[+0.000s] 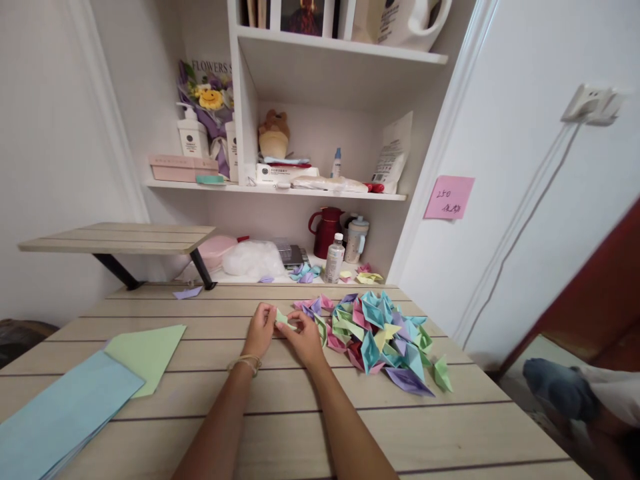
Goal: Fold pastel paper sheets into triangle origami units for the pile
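Note:
Between my two hands is a small piece of folded light green paper (283, 319), near the middle of the table. My left hand (261, 331) pinches its left side, with a beaded bracelet on the wrist. On the other side, my right hand (306, 337) grips the paper with thumb and fingers. Just right of my right hand lies a heap of folded paper boats (371, 320) in blue, green, pink, purple, red and yellow. To the left are a flat green paper sheet (150, 353) and a stack of blue paper (70, 413).
A small raised wooden stand (120, 237) is at the back left of the slatted table (210, 413). Behind, a clear bottle (335, 259), a red jug (327, 231) and more folded paper occupy the low shelf. Another person's leg (560, 390) shows at far right.

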`<state>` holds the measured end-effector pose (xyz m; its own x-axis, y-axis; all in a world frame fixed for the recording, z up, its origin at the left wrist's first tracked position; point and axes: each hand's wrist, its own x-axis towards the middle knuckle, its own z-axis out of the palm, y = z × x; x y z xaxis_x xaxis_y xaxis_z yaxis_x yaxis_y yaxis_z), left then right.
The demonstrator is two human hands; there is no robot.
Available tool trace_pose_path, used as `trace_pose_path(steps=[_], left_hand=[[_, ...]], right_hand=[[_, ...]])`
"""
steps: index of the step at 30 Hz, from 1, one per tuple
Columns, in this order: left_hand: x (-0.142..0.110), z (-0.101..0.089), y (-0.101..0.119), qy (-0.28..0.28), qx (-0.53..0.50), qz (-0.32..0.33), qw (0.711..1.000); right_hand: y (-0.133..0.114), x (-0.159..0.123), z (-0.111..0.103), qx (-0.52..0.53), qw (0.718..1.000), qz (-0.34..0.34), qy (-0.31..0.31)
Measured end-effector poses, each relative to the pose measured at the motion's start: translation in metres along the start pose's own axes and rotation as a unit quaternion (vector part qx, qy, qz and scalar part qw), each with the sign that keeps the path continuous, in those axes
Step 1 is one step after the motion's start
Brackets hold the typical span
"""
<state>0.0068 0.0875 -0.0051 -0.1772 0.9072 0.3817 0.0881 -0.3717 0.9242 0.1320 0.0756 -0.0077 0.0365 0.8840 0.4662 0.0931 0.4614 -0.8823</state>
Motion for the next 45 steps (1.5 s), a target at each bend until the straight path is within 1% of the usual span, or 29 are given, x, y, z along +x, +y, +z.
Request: trace_pose_path(steps=[2,4,6,9,12,14,16,19,24,29,31,36,39,41,45], left_hand=[[0.000,0.000,0.000,-0.003,-0.013,-0.009,1.000],[0.000,0.001,0.001,-0.012,-0.050,-0.037,0.998],[0.000,0.002,0.003,-0.018,-0.089,-0.062,0.994],[0.001,0.003,0.006,-0.023,-0.121,-0.081,0.989],[0.001,0.002,0.008,-0.052,-0.134,-0.096,0.985],[0.001,0.001,0.008,-0.074,-0.131,-0.105,0.983],[0.002,0.001,0.006,-0.077,-0.126,-0.110,0.983],[0.003,0.000,0.002,-0.070,-0.125,-0.115,0.983],[0.004,-0.001,-0.002,-0.060,-0.145,-0.127,0.979],[0.004,-0.005,-0.002,0.010,-0.175,-0.142,0.974],[0.004,-0.005,-0.001,0.024,-0.177,-0.147,0.973],[0.003,-0.005,0.000,0.022,-0.183,-0.146,0.972],[0.004,-0.005,0.001,0.023,-0.186,-0.152,0.970],[0.004,-0.005,0.001,0.022,-0.188,-0.156,0.969],[0.003,-0.006,0.002,0.026,-0.189,-0.160,0.968]], right_hand=[[0.001,0.000,0.001,0.020,1.000,0.013,0.002],[0.003,0.000,0.002,0.063,0.997,0.036,0.011],[0.006,0.002,0.002,0.100,0.993,0.056,0.031],[0.011,0.005,0.001,0.132,0.987,0.075,0.059],[0.014,0.006,-0.001,0.160,0.981,0.082,0.073],[0.015,0.006,-0.001,0.174,0.979,0.081,0.072],[0.013,0.005,0.000,0.176,0.979,0.083,0.064],[0.009,0.004,0.001,0.151,0.983,0.092,0.055],[0.006,0.004,0.000,0.116,0.988,0.079,0.070],[0.006,0.004,-0.001,0.123,0.987,0.063,0.077],[0.006,0.004,-0.002,0.112,0.989,0.054,0.080],[0.006,0.003,-0.003,0.000,0.997,0.014,0.080],[0.006,0.002,-0.003,-0.030,0.996,-0.004,0.080],[0.005,0.001,-0.004,-0.047,0.994,-0.019,0.101],[0.007,0.000,-0.009,-0.087,0.977,-0.035,0.192]])
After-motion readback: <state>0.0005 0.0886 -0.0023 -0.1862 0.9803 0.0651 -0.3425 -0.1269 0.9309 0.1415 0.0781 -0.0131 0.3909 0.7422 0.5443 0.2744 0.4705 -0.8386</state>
